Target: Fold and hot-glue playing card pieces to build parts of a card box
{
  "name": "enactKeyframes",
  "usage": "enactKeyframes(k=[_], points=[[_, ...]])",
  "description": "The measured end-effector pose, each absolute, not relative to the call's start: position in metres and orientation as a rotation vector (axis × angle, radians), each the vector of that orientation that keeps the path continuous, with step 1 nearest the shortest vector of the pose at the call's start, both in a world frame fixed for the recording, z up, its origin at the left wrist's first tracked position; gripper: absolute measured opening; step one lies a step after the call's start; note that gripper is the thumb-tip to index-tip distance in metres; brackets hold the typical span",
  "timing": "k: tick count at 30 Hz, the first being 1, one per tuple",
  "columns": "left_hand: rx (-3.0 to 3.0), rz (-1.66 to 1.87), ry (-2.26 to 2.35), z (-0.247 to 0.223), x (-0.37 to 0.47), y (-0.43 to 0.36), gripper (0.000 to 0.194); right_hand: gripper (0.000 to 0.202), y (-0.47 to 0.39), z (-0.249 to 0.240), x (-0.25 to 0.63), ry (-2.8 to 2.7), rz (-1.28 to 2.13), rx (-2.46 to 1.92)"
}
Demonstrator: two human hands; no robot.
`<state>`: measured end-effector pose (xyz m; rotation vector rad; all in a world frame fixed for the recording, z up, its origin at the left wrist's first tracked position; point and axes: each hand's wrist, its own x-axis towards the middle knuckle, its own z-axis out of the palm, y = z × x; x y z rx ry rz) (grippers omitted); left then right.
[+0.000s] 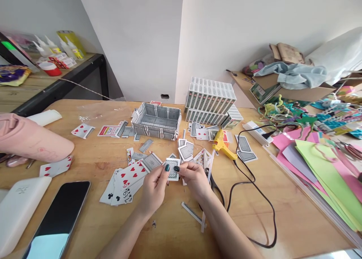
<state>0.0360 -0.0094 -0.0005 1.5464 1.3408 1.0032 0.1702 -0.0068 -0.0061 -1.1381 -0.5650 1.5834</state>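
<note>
A small playing card piece, patterned back facing me, is pinched between both hands over the table. My left hand grips its left side, thumb on top. My right hand grips the right side the same way. Loose playing cards lie fanned by my left hand. Behind my hands stands an open box built from cards. A yellow hot glue gun rests beyond my right hand, its clear glue stick reaching down beside the wrist. Black scissors are partly hidden behind the right wrist.
Stacked card packs stand by the wall. The glue gun's black cord loops at right towards a white power strip. Coloured paper sheets cover the right side. A phone, a white case and a pink roll lie left.
</note>
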Motion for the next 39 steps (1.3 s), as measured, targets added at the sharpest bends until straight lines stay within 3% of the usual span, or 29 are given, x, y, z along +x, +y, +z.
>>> enactKeyframes(k=[18,25,29,32,39], points=[[1.443,0.953,1.332,-0.01,0.033,-0.01,0.049,0.023,-0.005,-0.005,0.174,-0.665,1.524,-1.211],[1.136,0.859,1.303,-0.013,0.025,0.0,0.06,0.008,-0.012,-0.007,0.173,-1.166,1.006,-1.326],[0.984,0.842,1.188,-0.013,0.023,0.006,0.04,0.014,-0.015,-0.008,0.17,-1.375,0.804,-1.252],[0.96,0.952,1.167,-0.013,0.023,0.008,0.029,0.016,-0.014,-0.01,0.17,-1.331,0.899,-1.236],[1.157,1.05,1.275,-0.01,0.021,0.005,0.03,0.028,-0.007,-0.007,0.171,-0.914,1.521,-1.148]])
